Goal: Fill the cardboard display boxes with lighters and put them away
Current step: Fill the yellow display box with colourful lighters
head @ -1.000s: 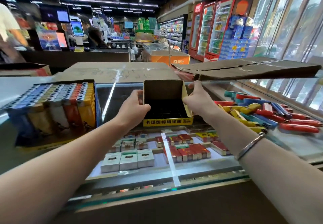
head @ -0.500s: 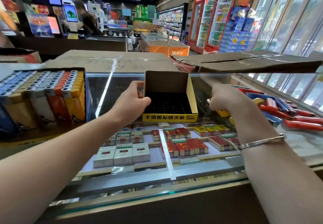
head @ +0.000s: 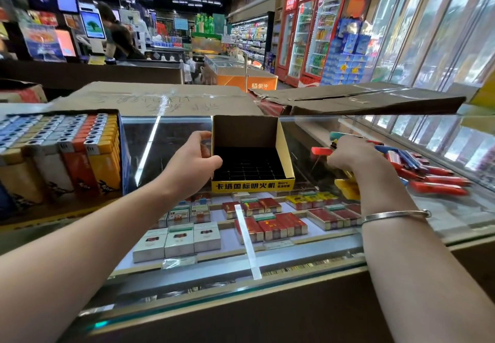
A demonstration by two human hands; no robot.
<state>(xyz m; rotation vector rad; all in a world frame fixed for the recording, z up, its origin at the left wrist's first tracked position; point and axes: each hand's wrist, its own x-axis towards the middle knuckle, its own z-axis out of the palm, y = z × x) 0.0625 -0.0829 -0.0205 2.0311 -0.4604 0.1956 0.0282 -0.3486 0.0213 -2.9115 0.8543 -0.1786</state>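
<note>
The empty box (head: 251, 152) by the left fingers (head: 205, 139) is brown inside, with a black grid at the bottom. Its front strip is yellow with black letters. Its side edges are pale yellow.

Past the right fingers (head: 333, 159) lie loose lighters (head: 428, 174) in red, blue and yellow. One red lighter (head: 321, 151) and one green lighter (head: 338, 136) stick out from those fingers.

Far left of the left fingers, the full box (head: 61, 155) shows rows of blue, tan, white, orange and yellow lighters with silver tops and a dark picture low on each.

Below the fingers, under the glass tabletop (head: 442, 208), are red, white and yellow packs (head: 270, 224).

The bracelet (head: 393, 215) is silver.
</note>
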